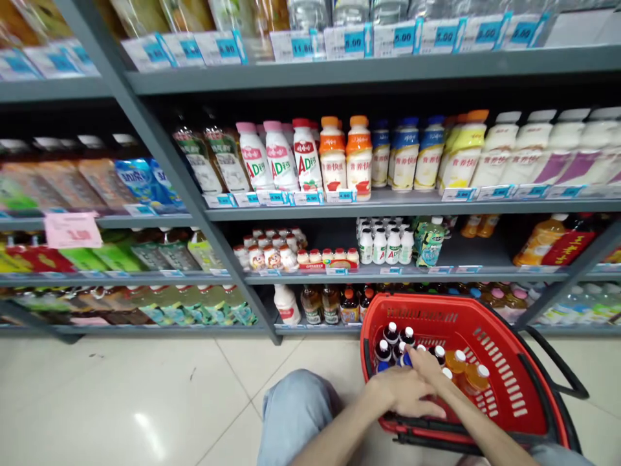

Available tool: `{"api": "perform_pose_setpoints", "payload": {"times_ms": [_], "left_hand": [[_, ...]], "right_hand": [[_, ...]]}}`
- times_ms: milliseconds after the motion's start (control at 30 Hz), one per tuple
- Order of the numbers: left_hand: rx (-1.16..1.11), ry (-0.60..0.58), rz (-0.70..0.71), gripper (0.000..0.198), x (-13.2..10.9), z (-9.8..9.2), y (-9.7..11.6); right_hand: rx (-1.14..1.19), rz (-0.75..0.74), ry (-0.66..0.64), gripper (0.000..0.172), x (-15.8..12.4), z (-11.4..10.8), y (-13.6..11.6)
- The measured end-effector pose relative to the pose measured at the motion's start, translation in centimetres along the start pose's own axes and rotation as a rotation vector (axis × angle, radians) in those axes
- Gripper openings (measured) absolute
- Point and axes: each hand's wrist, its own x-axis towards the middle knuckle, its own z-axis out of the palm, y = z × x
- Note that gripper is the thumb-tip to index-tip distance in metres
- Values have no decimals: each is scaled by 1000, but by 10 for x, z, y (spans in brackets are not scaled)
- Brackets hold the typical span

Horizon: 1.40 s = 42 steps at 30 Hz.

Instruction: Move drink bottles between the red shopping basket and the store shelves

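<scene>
In the red shopping basket (504, 353), my right hand (427, 364) reaches down among the bottles. Its fingers are closed at the top of a blue-capped bottle (405, 360); the bottle's body is hidden. My left hand (406, 391) is over the near side of the basket, below the right one, its visible fingers apart and partly covered by my right forearm. Dark bottles with white caps (391, 332) stand at the basket's far left. Orange drink bottles (475, 378) lie to the right of my hands.
Shelves (388, 207) of bottled drinks rise ahead. White-and-orange milk drink bottles (359, 158) line the middle shelf. The basket's black handle (557, 362) sticks out right. My knee (298, 414) is left of the basket, above the tiled floor (145, 388).
</scene>
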Motion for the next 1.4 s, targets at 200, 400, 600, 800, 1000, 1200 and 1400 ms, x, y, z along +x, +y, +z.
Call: {"api": "perform_pose_setpoints", "payload": {"times_ms": [200, 400, 600, 800, 1000, 1200, 1400], "left_hand": [[-602, 146, 28, 40, -3, -44, 27], [-1134, 918, -380, 29, 12, -60, 1], [-1204, 911, -684, 26, 14, -28, -18], [-1379, 690, -725, 27, 11, -23, -12], [-1515, 626, -570, 36, 9, -27, 1], [-1405, 583, -522, 49, -3, -12, 17], [-968, 637, -513, 63, -2, -7, 32]], "right_hand": [[-4, 13, 95, 37, -27, -60, -14], [178, 125, 345, 31, -57, -111, -33], [568, 127, 480, 33, -71, -129, -17], [955, 184, 450, 55, -76, -127, 14], [1346, 230, 495, 67, -64, -130, 34], [1484, 318, 677, 54, -58, -140, 23], [1712, 372, 709, 42, -46, -145, 22]]}}
